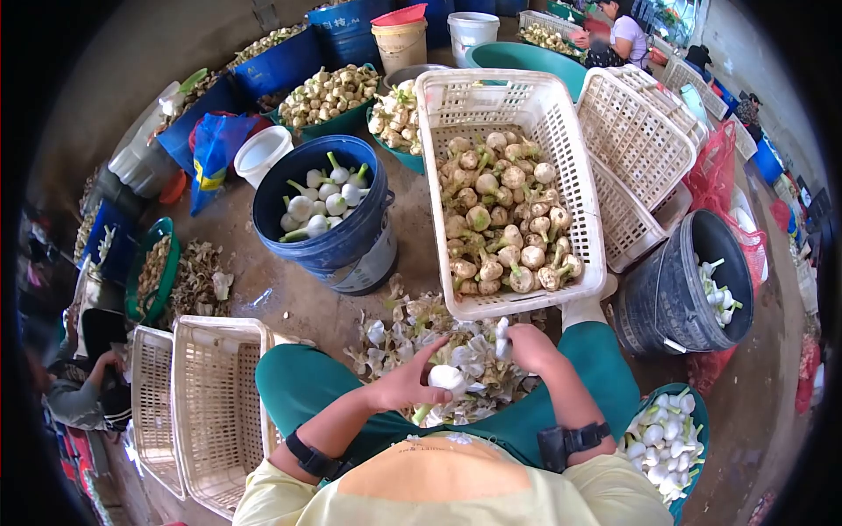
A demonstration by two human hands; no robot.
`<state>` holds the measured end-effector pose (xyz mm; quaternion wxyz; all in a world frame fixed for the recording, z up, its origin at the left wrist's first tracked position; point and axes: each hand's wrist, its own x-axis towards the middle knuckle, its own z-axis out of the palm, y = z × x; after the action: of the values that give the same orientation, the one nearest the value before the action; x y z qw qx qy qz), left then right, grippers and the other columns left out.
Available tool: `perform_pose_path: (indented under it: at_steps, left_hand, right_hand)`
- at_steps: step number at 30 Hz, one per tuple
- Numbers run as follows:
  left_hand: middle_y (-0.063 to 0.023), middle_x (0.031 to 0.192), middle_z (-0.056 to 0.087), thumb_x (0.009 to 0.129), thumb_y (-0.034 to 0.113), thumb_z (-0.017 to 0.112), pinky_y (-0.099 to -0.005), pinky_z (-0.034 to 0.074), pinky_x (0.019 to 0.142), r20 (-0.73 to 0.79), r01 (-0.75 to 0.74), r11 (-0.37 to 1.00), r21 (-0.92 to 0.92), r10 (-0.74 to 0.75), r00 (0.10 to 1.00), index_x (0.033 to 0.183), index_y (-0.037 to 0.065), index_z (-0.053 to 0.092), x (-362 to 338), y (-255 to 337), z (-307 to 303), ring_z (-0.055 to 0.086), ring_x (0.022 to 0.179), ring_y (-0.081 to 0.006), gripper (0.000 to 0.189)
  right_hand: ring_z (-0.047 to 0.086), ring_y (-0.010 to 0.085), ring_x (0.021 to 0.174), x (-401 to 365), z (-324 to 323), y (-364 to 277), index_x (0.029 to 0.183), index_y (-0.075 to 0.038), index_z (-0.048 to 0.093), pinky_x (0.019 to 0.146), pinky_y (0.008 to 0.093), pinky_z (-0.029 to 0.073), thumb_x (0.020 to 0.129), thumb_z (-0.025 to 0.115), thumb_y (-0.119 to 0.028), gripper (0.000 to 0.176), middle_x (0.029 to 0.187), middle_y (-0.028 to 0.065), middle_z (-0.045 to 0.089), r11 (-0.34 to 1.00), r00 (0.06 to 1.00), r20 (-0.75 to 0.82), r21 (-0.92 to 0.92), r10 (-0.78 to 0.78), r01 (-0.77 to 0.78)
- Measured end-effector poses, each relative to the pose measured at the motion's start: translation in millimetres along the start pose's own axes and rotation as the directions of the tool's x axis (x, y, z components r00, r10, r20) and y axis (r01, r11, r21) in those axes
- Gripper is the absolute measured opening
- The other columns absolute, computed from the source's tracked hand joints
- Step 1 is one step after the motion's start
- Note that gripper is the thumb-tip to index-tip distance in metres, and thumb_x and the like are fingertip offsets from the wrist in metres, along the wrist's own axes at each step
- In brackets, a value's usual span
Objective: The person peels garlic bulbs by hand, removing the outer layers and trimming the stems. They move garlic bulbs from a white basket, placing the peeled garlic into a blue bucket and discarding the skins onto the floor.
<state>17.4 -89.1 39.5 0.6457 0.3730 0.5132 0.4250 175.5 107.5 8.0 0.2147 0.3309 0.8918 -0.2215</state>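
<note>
My left hand point(405, 384) is closed around a peeled white garlic bulb point(447, 379) with a green stem pointing down toward my lap. My right hand point(531, 347) is apart from it, fingers curled, with a small whitish piece point(503, 338) at the fingertips; I cannot tell what it is. Beneath both hands, between my knees, lies a heap of papery garlic skins point(399, 337). Just beyond stands a white plastic crate point(510, 304) holding many unpeeled garlic bulbs point(502, 219).
A blue bucket point(326, 257) of peeled bulbs stands ahead left, a dark bucket point(653, 298) with some to the right. By my right hip sits a basin of peeled garlic point(667, 443). White crates point(224, 394) stand at left. Other people point(624, 39) sit farther off.
</note>
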Motion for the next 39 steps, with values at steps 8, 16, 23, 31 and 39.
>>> perform_pose_path:
  at_steps: [8, 16, 23, 31, 39]
  left_hand:
    - [-0.0139, 0.111, 0.054, 0.071, 0.019, 0.071, -0.0317, 0.043, 0.083, -0.14, 0.073, 0.833, 0.549, 0.005, 0.99, 0.14, 0.01, 0.007, 12, 56, -33, 0.055, 0.096, -0.0199, 0.094]
    - [-0.0148, 0.123, 0.044, 0.085, 0.034, 0.053, -0.0329, 0.045, 0.079, -0.79, -0.548, 0.831, -0.091, 0.274, 0.548, 0.137, 0.006, 0.014, 32, 85, -125, 0.05, 0.104, -0.0227, 0.071]
    - [-0.0156, 0.125, 0.042, 0.084, 0.019, 0.059, -0.0304, 0.045, 0.082, -0.481, -0.132, 0.991, -0.032, 0.101, 0.871, 0.136, 0.002, 0.017, 50, 19, -66, 0.048, 0.106, -0.02, 0.069]
    - [-0.0184, 0.119, 0.042, 0.075, 0.029, 0.069, -0.0341, 0.044, 0.087, -0.35, -0.201, 0.843, 0.499, 0.408, 0.843, 0.133, 0.003, 0.024, 62, 18, 7, 0.048, 0.106, -0.0264, 0.078]
    - [-0.0164, 0.115, 0.047, 0.065, 0.022, 0.07, -0.0404, 0.041, 0.087, -0.249, -0.122, 0.488, 0.864, 0.626, 0.739, 0.124, 0.007, 0.041, 25, 23, 14, 0.048, 0.103, -0.0351, 0.068]
  right_hand:
    - [0.054, 0.0363, 0.09, 12, 2, -39, 0.092, -0.005, 0.06, 0.077, 0.0408, 0.044, 0.081, 0.051, -0.015, 0.018, 0.092, 0.0182, 0.059, 0.878, 0.917, -0.377, 0.386, -0.13, 0.282]
    - [0.049, 0.0331, 0.102, 124, -21, 46, 0.114, -0.004, 0.045, 0.082, 0.0423, 0.046, 0.074, 0.058, -0.019, 0.045, 0.106, 0.017, 0.049, 0.97, 0.906, -0.379, -0.071, 0.189, -0.233]
    - [0.046, 0.0333, 0.105, 124, -24, 50, 0.109, -0.001, 0.044, 0.082, 0.0372, 0.047, 0.066, 0.068, -0.025, 0.054, 0.108, 0.0176, 0.046, 0.953, 0.911, -0.395, -0.212, 0.119, -0.216]
    - [0.058, 0.0222, 0.081, 12, -22, -24, 0.102, 0.004, 0.053, 0.073, 0.0308, 0.046, 0.075, 0.058, -0.025, 0.04, 0.091, 0.0159, 0.059, 0.273, 0.953, -0.284, 0.93, 0.108, 0.246]
    - [0.06, 0.025, 0.066, -17, -8, -65, 0.093, 0.002, 0.054, 0.059, 0.0332, 0.046, 0.07, 0.058, -0.016, 0.03, 0.072, 0.0155, 0.059, 0.583, 0.833, -0.552, 0.664, -0.04, 0.467]
